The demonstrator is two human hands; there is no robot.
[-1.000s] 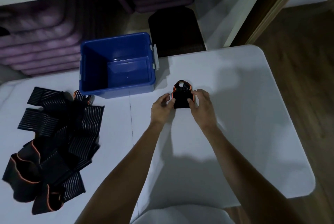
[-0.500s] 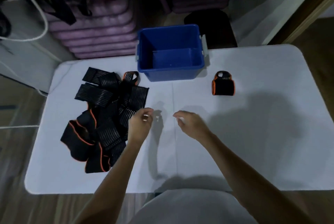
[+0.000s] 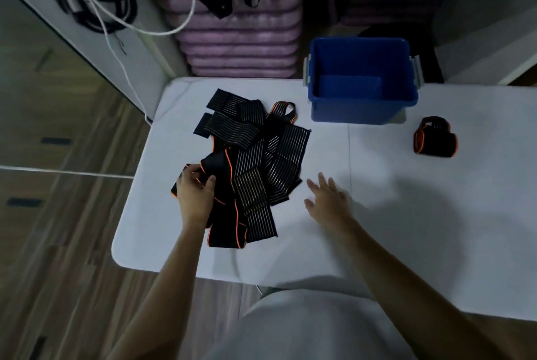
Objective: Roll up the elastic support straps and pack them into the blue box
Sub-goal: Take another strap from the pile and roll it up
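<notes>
The strap pile [image 3: 250, 162] lies on the left half of the table [image 3: 436, 214], reaching from near the far edge toward the near-left corner. The left hand [image 3: 195, 194] is on the pile's left side and pinches the orange-trimmed end of one strap [image 3: 216, 169]. That strap's long axis runs from the hand toward the near edge. The right hand [image 3: 327, 199] hovers just right of the pile, fingers straight and spread, holding nothing. The left hand is therefore the nearer one; the right must travel left to take the strap's other end. One rolled strap [image 3: 435, 141] lies near the box [image 3: 360, 109], outside it, on the right. The box appears empty.
</notes>
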